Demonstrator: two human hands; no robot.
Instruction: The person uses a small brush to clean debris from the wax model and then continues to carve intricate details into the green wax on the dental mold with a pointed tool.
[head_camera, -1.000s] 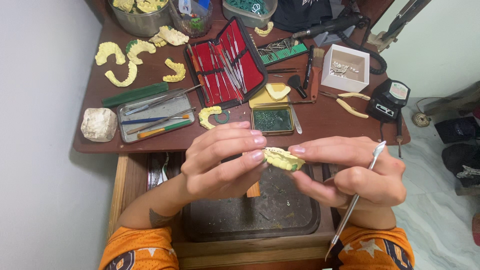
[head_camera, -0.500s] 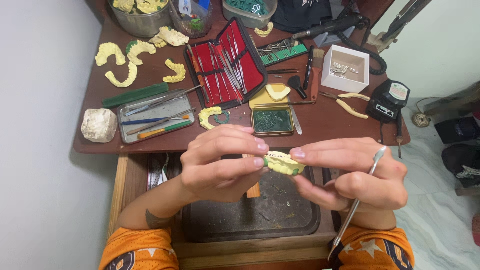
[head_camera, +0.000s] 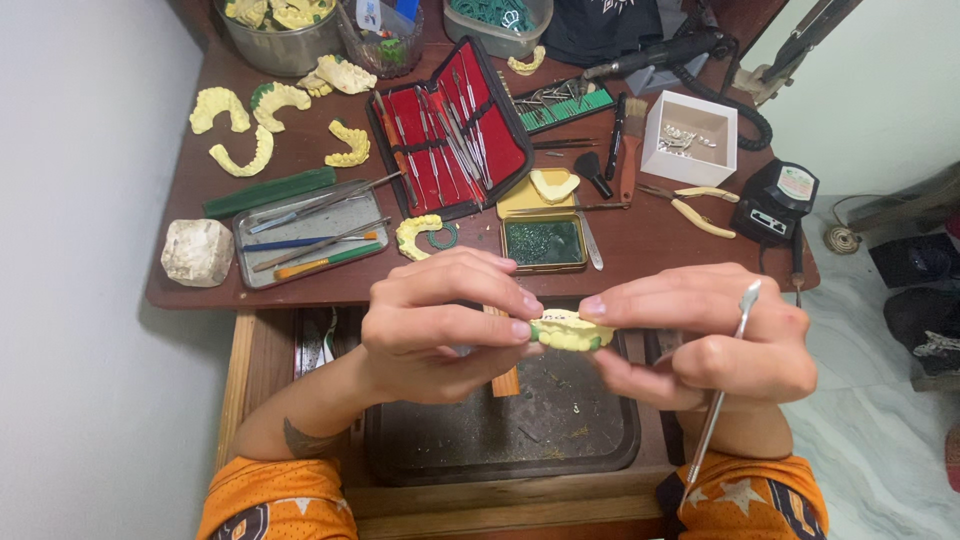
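Centrally, chalky yellow dental cast (head_camera: 570, 331) betw. both hands (thin metal tool (head_camera: 722, 378) in rt).

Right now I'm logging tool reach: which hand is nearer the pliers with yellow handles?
Right. The right hand is just below the yellow-handled pliers, at the desk's front edge; the left hand is farther off, below and to their left.

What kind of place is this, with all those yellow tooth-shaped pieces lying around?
Probably a small dental technician's workbench. Both hands hold a yellow plaster tooth cast; more yellow arch-shaped casts lie on the brown wooden table, beside an open red case of slim metal instruments.
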